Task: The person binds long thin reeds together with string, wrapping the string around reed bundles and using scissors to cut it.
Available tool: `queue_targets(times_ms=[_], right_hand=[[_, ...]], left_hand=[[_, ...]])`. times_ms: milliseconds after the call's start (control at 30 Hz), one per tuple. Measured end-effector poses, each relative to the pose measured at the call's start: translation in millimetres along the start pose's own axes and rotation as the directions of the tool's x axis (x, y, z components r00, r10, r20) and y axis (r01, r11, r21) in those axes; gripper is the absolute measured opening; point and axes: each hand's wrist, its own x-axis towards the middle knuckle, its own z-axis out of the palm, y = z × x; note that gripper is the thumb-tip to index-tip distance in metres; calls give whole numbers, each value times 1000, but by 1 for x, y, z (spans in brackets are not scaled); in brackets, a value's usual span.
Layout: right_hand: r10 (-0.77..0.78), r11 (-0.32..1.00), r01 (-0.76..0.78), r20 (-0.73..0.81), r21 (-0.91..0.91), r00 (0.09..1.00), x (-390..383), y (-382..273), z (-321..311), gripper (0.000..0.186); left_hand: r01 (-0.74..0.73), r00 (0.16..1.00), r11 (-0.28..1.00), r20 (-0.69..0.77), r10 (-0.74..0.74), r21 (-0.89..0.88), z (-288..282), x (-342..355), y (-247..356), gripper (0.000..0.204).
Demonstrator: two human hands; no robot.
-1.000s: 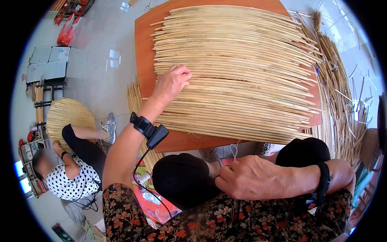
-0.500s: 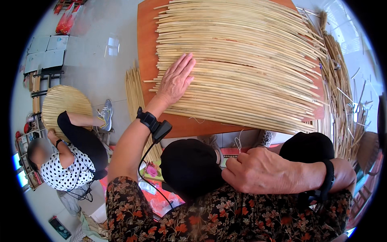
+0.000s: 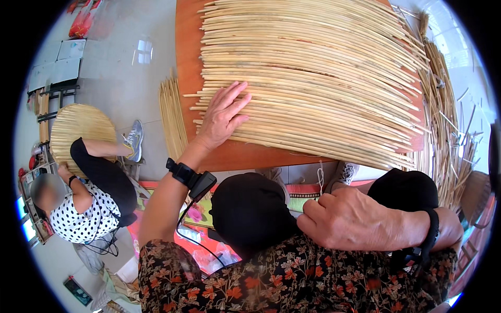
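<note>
A wide layer of long pale straw-coloured sticks point(image 3: 308, 52) lies side by side on an orange-brown wooden table point(image 3: 188, 36). My left hand point(image 3: 222, 117) rests on the lower left part of the sticks, open, its fingers stretched out. My right hand point(image 3: 339, 219) is closed, held low over my lap near my black-clad right knee point(image 3: 402, 185); what its fingers hold, if anything, is hidden. A thin white string point(image 3: 321, 180) hangs below the table's near edge, just above that hand.
Loose sticks point(image 3: 443, 120) pile up right of the table; a narrower bundle point(image 3: 172, 115) lies left. A co-worker in a dotted top point(image 3: 81, 219) sits at the left beside a round woven straw piece point(image 3: 81, 125). Below me is a red patterned mat point(image 3: 198, 250).
My left hand has flattened from bent fingers onto the sticks, moving up, then slightly back down. My closed right hand has shifted a little rightward. The view has shifted slightly.
</note>
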Motion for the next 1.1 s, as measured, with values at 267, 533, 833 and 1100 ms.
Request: queue_targets(times_ms=[267, 533, 833, 1100], right_hand=[[131, 985, -138, 80, 103, 988, -3, 7, -2, 9], [410, 882, -425, 114, 203, 905, -36, 3, 35, 15], [538, 786, -485, -37, 383, 842, 16, 31, 64, 20], [553, 814, -473, -204, 336, 808, 34, 53, 98, 18]], left_hand=[[19, 997, 997, -69, -25, -80, -10, -10, 15, 50], [148, 970, 980, -176, -170, -131, 12, -63, 79, 56], [159, 942, 954, -251, -224, -254, 30, -62, 77, 19], [308, 835, 157, 188, -517, -938, 30, -94, 79, 17]])
